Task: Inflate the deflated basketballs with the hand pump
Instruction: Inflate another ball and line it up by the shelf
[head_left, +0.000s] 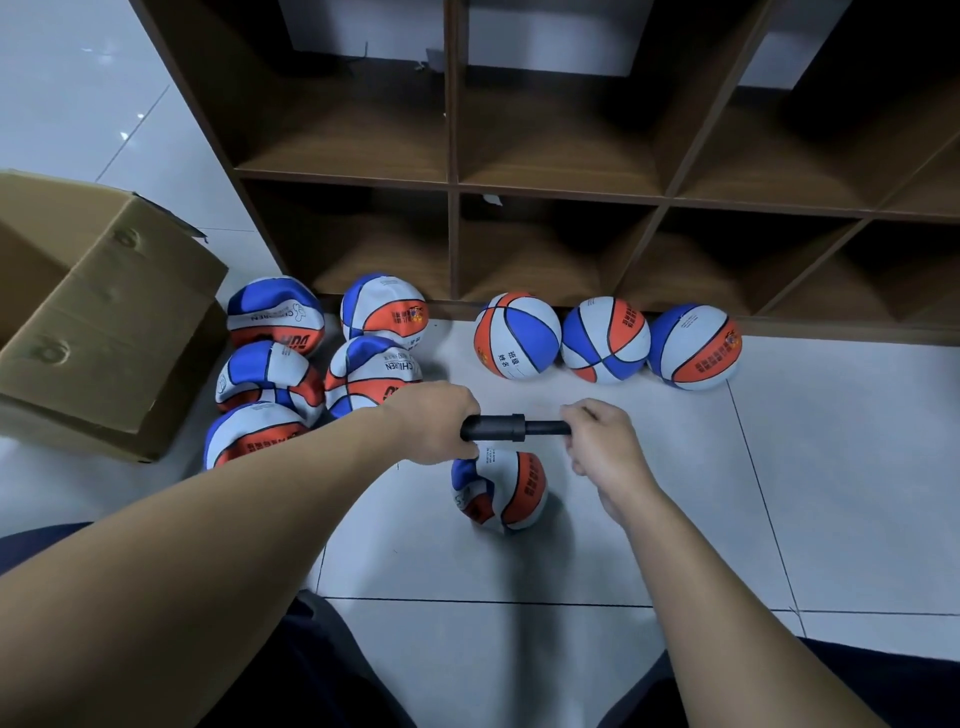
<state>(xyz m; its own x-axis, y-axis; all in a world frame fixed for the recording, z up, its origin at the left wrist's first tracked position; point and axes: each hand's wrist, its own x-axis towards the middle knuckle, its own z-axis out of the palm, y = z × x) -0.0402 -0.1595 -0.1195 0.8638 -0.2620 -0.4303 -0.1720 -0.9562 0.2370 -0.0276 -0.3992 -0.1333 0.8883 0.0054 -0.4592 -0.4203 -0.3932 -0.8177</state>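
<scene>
I hold a black hand pump (514, 427) level above the floor. My left hand (434, 423) grips its thicker barrel end, and my right hand (605, 441) grips the thinner end. Just below the pump a crumpled, deflated blue, white and orange basketball (506, 491) lies on the tiles. Several more deflated balls (311, 358) are heaped at the left. Three round, inflated balls (605, 339) stand in a row against the shelf's base.
A brown wooden cubby shelf (660, 197) fills the back, its compartments bare. An open cardboard box (104, 322) lies on the floor at the left. My dark-clothed knees (291, 670) frame the bottom of the view over grey floor tiles (831, 493).
</scene>
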